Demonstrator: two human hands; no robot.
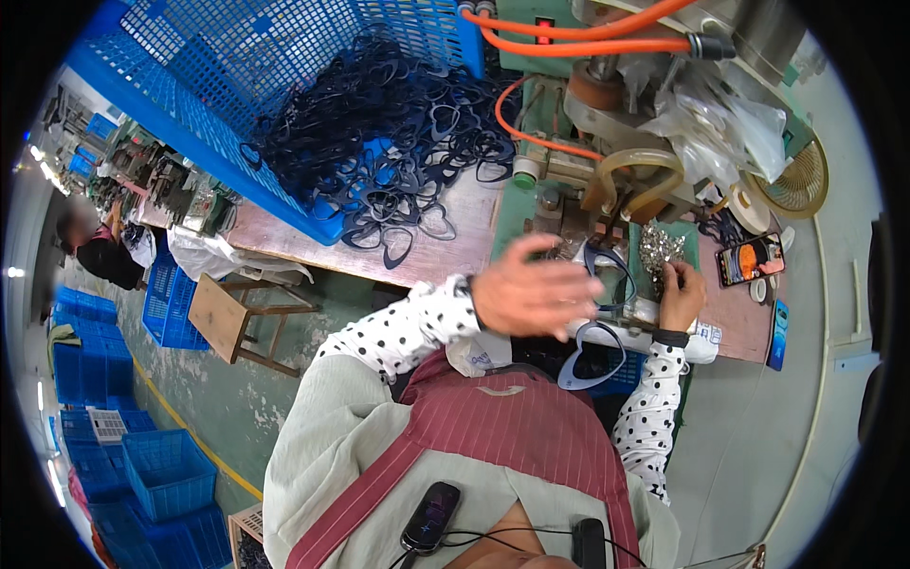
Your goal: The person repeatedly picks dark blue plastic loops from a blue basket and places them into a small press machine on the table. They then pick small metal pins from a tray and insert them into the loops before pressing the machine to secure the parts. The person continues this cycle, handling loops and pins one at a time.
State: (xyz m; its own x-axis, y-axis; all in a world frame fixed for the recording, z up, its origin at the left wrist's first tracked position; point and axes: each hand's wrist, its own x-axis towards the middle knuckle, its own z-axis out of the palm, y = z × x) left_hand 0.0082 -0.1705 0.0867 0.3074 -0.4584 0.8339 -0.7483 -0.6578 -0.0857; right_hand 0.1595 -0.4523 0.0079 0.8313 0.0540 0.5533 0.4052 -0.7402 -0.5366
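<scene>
My left hand (538, 292) is held in front of the machine, fingers stretched out and slightly blurred, with no grip on anything visible. Just beyond its fingertips, a dark heart-shaped frame (632, 284) sits at the machine's working spot, partly hidden by the hand. Lower down, a grey-blue heart-shaped frame (567, 373) hangs at the table's front edge. My right hand (682, 298) has its fingertips pinched together at the near edge of a pile of small shiny metal parts (660, 248). Whatever is between those fingertips is too small to make out.
A blue basket (180, 142) spills many dark heart-shaped frames (417, 142) onto the wooden table (284, 232). Orange hoses (588, 43) cross above the machine. Right of the parts lie a phone (751, 259) and a fan (791, 175). A wooden stool (223, 313) stands left.
</scene>
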